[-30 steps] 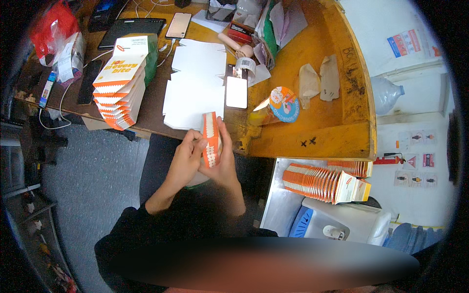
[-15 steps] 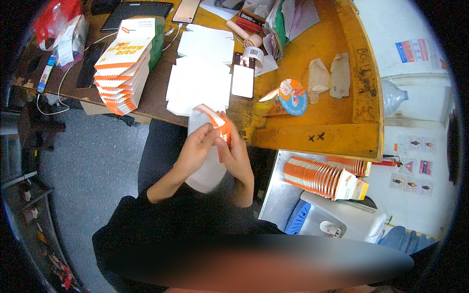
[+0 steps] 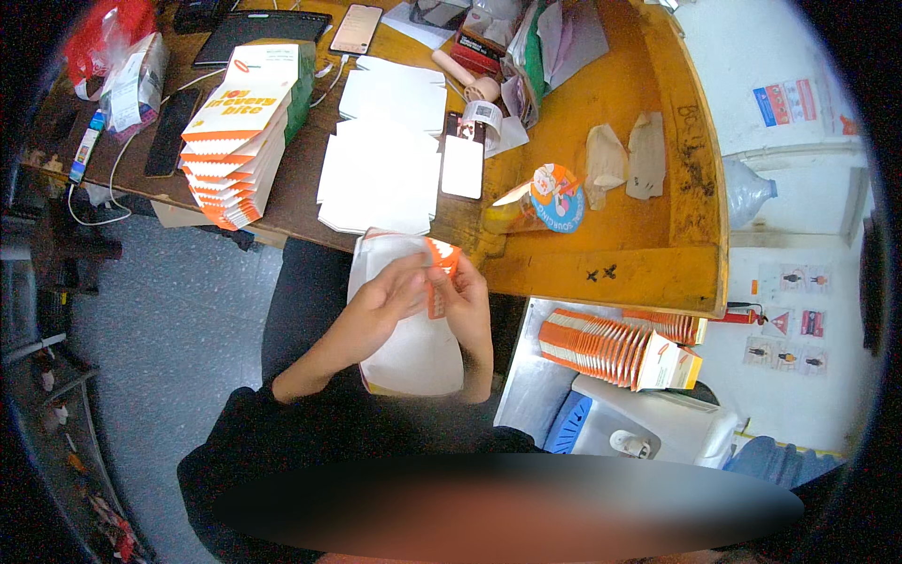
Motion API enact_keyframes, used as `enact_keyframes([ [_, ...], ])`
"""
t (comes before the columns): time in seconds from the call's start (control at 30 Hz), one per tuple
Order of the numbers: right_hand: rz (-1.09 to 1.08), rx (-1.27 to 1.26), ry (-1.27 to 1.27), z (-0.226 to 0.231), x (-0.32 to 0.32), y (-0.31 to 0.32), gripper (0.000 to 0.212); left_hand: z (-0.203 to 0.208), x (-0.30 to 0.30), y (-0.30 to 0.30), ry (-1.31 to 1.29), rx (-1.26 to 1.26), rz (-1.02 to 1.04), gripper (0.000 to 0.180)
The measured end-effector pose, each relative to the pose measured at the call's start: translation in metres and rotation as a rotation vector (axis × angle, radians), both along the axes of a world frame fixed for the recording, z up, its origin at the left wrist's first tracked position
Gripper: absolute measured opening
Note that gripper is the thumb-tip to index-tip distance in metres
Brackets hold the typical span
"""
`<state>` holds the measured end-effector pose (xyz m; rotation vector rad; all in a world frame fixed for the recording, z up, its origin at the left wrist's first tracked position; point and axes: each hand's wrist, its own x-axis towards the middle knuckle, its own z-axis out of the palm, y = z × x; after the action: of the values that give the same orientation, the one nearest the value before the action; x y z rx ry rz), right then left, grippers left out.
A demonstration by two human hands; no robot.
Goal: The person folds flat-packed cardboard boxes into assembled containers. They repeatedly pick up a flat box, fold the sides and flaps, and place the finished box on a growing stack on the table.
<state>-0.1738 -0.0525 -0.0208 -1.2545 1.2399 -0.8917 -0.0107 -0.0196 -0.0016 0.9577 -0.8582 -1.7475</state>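
Note:
A food carton point(image 3: 410, 352) of thin cardboard, its plain white side toward me, lies tilted over my lap at the table's front edge. My right hand point(image 3: 467, 305) pinches its orange flap with the white zigzag print, thumb on top. From the left, my left hand point(image 3: 385, 291) has its bent fingers on the same carton beside the flap; they are slightly blurred. Just beyond my hands, flat white carton blanks point(image 3: 381, 179) lie stacked on the table. To the left stands a pile of orange-and-white folded cartons point(image 3: 246, 117).
A phone point(image 3: 463, 160) and a round sticker-like card point(image 3: 557, 197) lie right of the blanks. Papers and a small pink fan point(image 3: 481, 88) sit farther back. More folded cartons point(image 3: 601, 346) stand in a row at the right, below the wooden table edge point(image 3: 611, 282).
The carton has turned and come lower, showing more of its white side. My left hand has shifted off the orange flap onto the white board. My right hand still pinches the flap.

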Motion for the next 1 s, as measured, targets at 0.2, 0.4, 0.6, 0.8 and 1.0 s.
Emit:
enact_keyframes([
  [0.2, -0.228, -0.027, -0.197, 0.011, -0.012, -0.001, 0.022, 0.029, 0.05, -0.003, -0.394, -0.087, 0.189, 0.033],
  [0.4, -0.13, 0.019, -0.24, 0.017, 0.019, 0.004, 0.023, 0.009, 0.034, -0.015, -0.231, 0.068, 0.152, 0.052],
  [0.6, -0.114, -0.004, -0.243, 0.025, 0.024, 0.007, 0.024, -0.005, 0.043, -0.023, -0.236, -0.103, 0.177, 0.032],
  [0.8, -0.177, -0.042, -0.299, 0.027, 0.022, -0.01, 0.023, -0.006, 0.039, -0.025, 0.036, -0.079, 0.165, 0.024],
  [1.0, 0.159, 0.012, -0.159, 0.04, -0.001, -0.022, 0.016, -0.008, 0.061, -0.024, -0.356, -0.233, -0.027, 0.017],
])
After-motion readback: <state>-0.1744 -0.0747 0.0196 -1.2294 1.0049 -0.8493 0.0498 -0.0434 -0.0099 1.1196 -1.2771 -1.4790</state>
